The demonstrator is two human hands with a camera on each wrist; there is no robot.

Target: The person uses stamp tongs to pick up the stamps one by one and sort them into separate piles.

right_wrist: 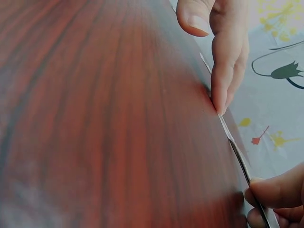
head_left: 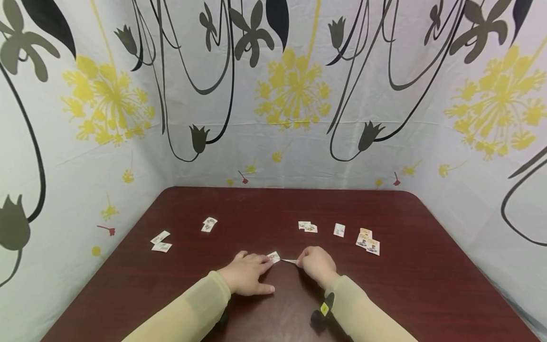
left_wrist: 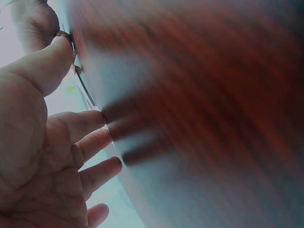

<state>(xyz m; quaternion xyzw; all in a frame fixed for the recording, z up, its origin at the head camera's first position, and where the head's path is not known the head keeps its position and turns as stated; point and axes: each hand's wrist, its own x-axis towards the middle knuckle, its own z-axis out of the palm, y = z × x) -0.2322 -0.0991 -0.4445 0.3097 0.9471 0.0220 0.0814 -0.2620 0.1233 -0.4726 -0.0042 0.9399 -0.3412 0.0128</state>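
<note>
In the head view, my left hand (head_left: 247, 274) lies near the middle of the table, its fingertips on a small white printed card (head_left: 273, 257). The left wrist view shows the fingers (left_wrist: 92, 142) extended and spread, tips down at the tabletop. My right hand (head_left: 317, 265) pinches slim metal tweezers (right_wrist: 243, 165) between thumb and fingers. Their narrow end points left and reaches the edge of the card beside the left fingertips. In the right wrist view, the card shows nearly edge-on, so its printed face is hidden there.
On the dark red-brown table (head_left: 273, 209), paired cards (head_left: 161, 242) lie at left, with another pair (head_left: 209, 224) farther back. Right of centre lie overlapping cards (head_left: 308, 227), a single card (head_left: 339, 230) and a small cluster (head_left: 367, 241). Patterned fabric (head_left: 273, 161) surrounds the table.
</note>
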